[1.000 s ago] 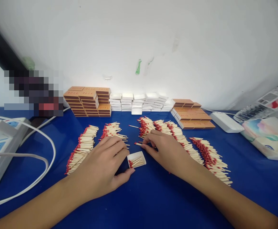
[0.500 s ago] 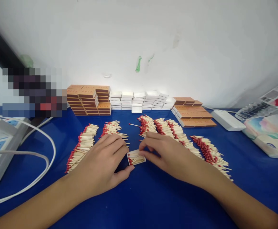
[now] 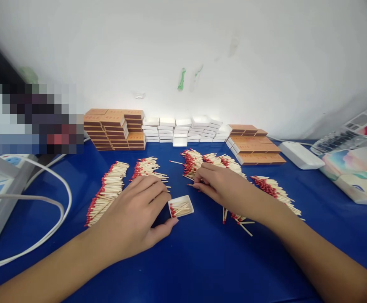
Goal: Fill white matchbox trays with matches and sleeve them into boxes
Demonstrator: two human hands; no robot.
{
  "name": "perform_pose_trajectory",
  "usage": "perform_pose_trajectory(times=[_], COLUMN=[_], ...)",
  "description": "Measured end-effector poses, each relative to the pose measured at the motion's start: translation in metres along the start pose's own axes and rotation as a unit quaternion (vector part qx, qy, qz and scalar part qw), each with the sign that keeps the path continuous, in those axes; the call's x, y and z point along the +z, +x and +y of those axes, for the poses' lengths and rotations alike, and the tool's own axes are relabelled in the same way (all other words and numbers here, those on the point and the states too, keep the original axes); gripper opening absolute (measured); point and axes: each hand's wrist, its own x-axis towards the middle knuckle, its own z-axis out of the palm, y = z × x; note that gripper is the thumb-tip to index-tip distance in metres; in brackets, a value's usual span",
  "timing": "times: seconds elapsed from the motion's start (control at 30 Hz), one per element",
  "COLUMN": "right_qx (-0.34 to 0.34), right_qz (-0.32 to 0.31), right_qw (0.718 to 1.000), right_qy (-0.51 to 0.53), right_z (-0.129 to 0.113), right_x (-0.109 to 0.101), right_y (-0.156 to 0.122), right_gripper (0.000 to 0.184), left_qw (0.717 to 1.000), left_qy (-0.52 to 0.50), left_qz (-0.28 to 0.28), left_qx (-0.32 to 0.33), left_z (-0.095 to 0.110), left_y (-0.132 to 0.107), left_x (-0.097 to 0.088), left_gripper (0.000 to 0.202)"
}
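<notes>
The left hand (image 3: 139, 206) spans the near end of a small white tray (image 3: 183, 199), thumb at one corner and fingertips at the other, a loose hold. The tray is an open, shallow rectangle with thin walls, lying slightly askew on the blue tabletop (image 3: 183, 261); inside, pale matches (image 3: 181, 209) lie crisscrossed, red heads bunched toward the left thumb. Beyond the tray's far end, the right hand (image 3: 223, 183) pinches narrowly on a single match (image 3: 189, 184), its red head poking out toward the left hand. Just past those fingertips rises a match heap (image 3: 192, 162); a few stray matches (image 3: 245, 229) lie under the right wrist. Farther beyond both hands, stacked white trays (image 3: 183, 126) stand between brown matchboxes (image 3: 114, 130).
</notes>
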Motion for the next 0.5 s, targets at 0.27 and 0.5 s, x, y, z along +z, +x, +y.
perform_pose_trajectory(times=[0.27, 0.5], right_qx=[-0.001, -0.004], right_qz=[-0.074, -0.08], right_qw=[0.997, 0.997], right_qy=[-0.016, 0.023], right_z=[0.017, 0.017], right_x=[-0.025, -0.027], right_y=[-0.01, -0.012], right_gripper=[0.022, 0.014], left_qw=[1.0, 1.0], left_qy=[-0.001, 0.0], left_qz=[-0.005, -0.002], left_qx=[0.002, 0.006], left_z=[0.001, 0.001], left_y=[0.0, 0.002], left_x=[-0.001, 0.0], left_gripper=[0.021, 0.022])
